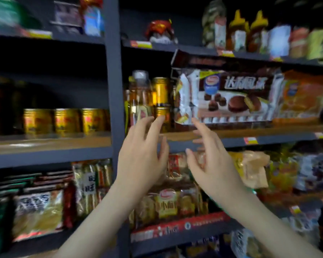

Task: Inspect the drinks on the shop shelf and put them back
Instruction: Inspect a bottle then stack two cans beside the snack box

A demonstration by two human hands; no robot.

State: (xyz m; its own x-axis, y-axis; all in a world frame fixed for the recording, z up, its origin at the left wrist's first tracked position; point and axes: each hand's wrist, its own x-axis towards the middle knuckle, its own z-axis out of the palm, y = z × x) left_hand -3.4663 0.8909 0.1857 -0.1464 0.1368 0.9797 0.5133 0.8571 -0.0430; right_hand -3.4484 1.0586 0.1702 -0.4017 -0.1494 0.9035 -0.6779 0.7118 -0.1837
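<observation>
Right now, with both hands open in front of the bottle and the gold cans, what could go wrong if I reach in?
1. The gold cans stand one on another, close beside the tall amber bottle. A nudge from the left hand could topple the upper can.
2. The right hand is close to the chocolate pie pack, which sits near the shelf edge. Brushing it might pull it off.

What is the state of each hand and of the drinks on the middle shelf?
left hand: open, holds nothing.
right hand: open, holds nothing.
amber bottle: upright, capped.
stacked gold cans: upright, one on top of another.
three gold cans: upright, side by side.
</observation>
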